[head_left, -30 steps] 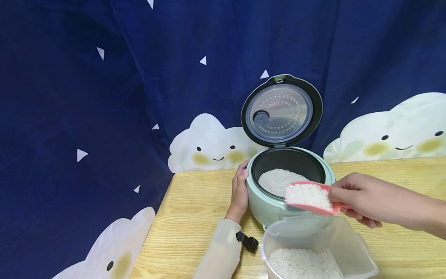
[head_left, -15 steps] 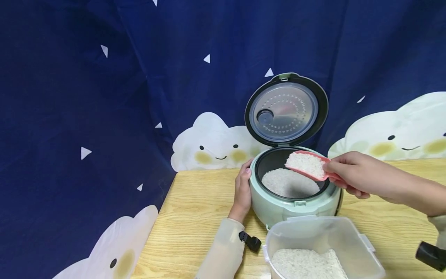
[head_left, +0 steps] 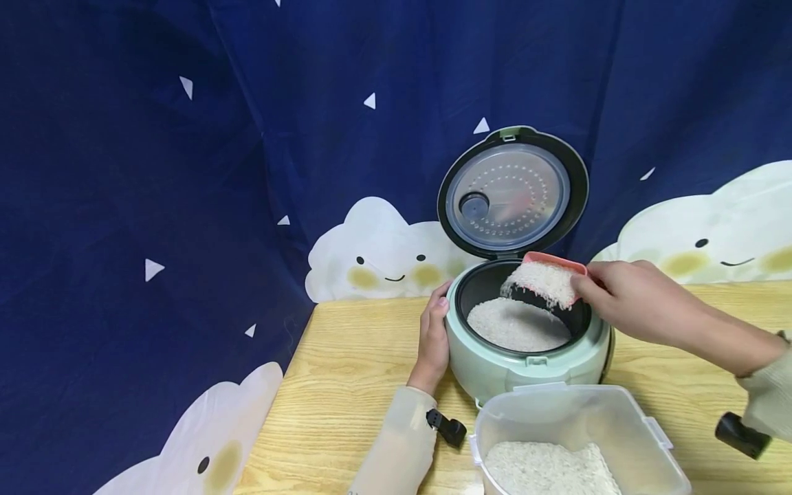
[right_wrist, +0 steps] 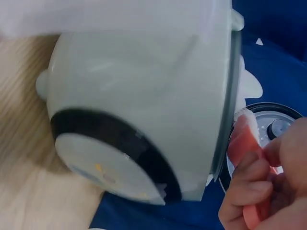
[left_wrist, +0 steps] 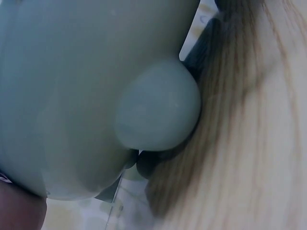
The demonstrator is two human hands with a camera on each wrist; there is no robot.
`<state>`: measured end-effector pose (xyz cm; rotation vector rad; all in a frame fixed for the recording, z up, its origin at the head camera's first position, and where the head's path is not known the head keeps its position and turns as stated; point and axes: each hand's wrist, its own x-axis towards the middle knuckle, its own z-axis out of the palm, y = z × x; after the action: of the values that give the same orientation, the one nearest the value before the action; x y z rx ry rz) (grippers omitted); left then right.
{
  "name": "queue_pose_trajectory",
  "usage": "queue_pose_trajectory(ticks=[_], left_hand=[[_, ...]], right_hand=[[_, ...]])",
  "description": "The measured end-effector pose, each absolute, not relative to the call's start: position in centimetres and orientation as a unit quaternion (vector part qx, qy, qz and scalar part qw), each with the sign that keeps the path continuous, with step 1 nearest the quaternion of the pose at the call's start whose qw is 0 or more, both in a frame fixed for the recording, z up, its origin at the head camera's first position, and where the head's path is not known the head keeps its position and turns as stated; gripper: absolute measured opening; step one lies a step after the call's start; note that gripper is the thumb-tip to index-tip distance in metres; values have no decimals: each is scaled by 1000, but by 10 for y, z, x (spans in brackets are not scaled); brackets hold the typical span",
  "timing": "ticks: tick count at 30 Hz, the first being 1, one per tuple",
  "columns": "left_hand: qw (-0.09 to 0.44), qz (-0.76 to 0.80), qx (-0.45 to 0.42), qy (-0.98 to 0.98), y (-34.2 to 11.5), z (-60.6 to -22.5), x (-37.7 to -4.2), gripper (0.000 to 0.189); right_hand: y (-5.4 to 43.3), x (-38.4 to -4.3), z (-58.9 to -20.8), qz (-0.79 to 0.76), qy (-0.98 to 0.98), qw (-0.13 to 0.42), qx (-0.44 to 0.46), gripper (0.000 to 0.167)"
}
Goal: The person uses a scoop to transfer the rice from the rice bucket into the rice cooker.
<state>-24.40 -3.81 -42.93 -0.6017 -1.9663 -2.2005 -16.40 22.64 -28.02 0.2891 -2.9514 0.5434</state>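
My right hand grips a pink scoop by its handle above the open rice cooker. The scoop is tilted, and rice spills off its lower edge into the dark inner pot. More rice lies in the pot. In the right wrist view, fingers curl round the handle of the scoop. My left hand rests with its fingers along the left side of the pale green cooker. The left wrist view shows mostly the cooker's lower body and one rounded foot.
A translucent plastic bin with rice in it stands in front of the cooker. The cooker's lid stands raised at the back. A wooden table lies underneath, with a blue cloud-print curtain behind it.
My right hand has moved the scoop up and back from the cooker's front rim to over the pot, then tipped it so rice falls. The left hand stays on the cooker's side.
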Motion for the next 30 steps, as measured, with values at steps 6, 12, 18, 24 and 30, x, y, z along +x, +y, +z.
queue_pose_trajectory(ticks=[6, 12, 18, 24, 30], left_hand=[[68, -730, -202, -649, -38, -429, -244, 56], [71, -730, -204, -649, -38, -430, -244, 56], [67, -730, -203, -649, -38, -431, -245, 55], [66, -729, -203, -650, -38, -431, -245, 55], [67, -725, -203, -655, -38, -431, -245, 56]], right_hand=[[227, -168, -284, 152, -979, 96, 98, 39], [227, -170, -288, 120, -976, 144, 112, 35], [229, -171, -290, 92, -969, 183, 135, 28], [229, -170, -290, 81, -969, 188, 140, 23], [227, -166, -289, 86, -969, 184, 141, 15]])
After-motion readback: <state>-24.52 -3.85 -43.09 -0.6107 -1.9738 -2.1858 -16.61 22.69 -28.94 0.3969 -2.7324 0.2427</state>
